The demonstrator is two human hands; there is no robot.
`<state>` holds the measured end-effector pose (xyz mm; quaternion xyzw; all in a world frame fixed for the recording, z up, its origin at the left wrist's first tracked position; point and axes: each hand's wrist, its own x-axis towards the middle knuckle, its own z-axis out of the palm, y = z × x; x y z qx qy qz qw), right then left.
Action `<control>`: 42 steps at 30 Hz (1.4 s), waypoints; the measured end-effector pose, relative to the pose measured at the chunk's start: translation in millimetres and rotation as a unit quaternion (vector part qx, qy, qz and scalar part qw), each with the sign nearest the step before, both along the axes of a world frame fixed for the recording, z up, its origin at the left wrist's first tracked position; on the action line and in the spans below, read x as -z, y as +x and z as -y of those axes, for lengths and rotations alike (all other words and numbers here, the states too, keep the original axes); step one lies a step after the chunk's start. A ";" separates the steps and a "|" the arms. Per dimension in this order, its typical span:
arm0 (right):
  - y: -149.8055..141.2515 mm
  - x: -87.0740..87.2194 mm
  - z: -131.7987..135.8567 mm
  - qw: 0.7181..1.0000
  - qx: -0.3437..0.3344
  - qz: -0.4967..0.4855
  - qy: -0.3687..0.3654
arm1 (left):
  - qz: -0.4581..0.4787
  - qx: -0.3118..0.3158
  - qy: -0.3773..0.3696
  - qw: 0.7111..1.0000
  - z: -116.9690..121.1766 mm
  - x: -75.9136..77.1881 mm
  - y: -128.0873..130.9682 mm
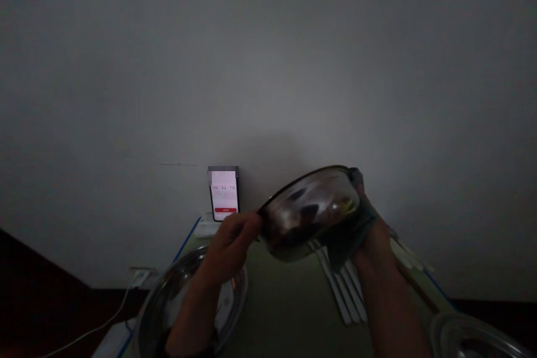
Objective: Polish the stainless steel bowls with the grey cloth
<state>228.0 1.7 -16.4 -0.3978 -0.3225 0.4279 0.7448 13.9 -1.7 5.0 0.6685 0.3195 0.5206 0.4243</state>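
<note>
A shiny metal bowl (308,212) is raised over the table, tilted on its side with its outer wall towards me. My left hand (235,243) pinches its rim at the left end, thumb in front. At the right end my right hand (375,240) presses a dark green cloth (350,240) against the bowl's outside. The cloth and bowl hide most of the right fingers. Below the cloth lie several pale, long-handled utensils (344,291), their upper ends partly covered. Under my left forearm stands a large metal basin (145,319).
A phone (225,196) showing a timer stands upright at the table's back, near the wall. Another round, shiny vessel (474,335) is at the lower right, beside a thin brown stick (419,291) and pale items (409,254). A white cable (113,316) runs from a plug at left.
</note>
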 end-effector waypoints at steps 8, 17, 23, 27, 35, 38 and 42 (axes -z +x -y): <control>-46.9 4.4 13.7 0.937 0.141 0.316 0.057 | 0.022 -0.158 -0.037 0.987 9.8 -3.9 33.2; -48.2 -2.5 21.1 0.845 0.125 0.497 0.153 | -0.043 -0.139 -0.059 0.988 12.5 -4.8 31.5; -33.2 1.2 6.8 0.936 0.170 0.307 0.043 | -0.065 -0.130 -0.046 0.988 15.1 -4.9 32.5; -53.7 -1.6 19.1 0.893 0.208 0.387 0.100 | -0.046 -0.122 -0.081 0.988 14.2 -4.8 37.7; -59.6 -4.4 25.3 0.806 0.175 0.531 0.197 | -0.058 -0.140 -0.087 0.985 15.5 -2.5 36.0; -45.3 -0.5 16.5 0.843 0.177 0.480 0.167 | -0.093 -0.134 -0.078 0.984 15.4 -3.5 35.7; -44.1 2.9 13.6 0.869 0.191 0.441 0.121 | -0.104 -0.126 -0.084 0.983 13.7 -0.8 34.6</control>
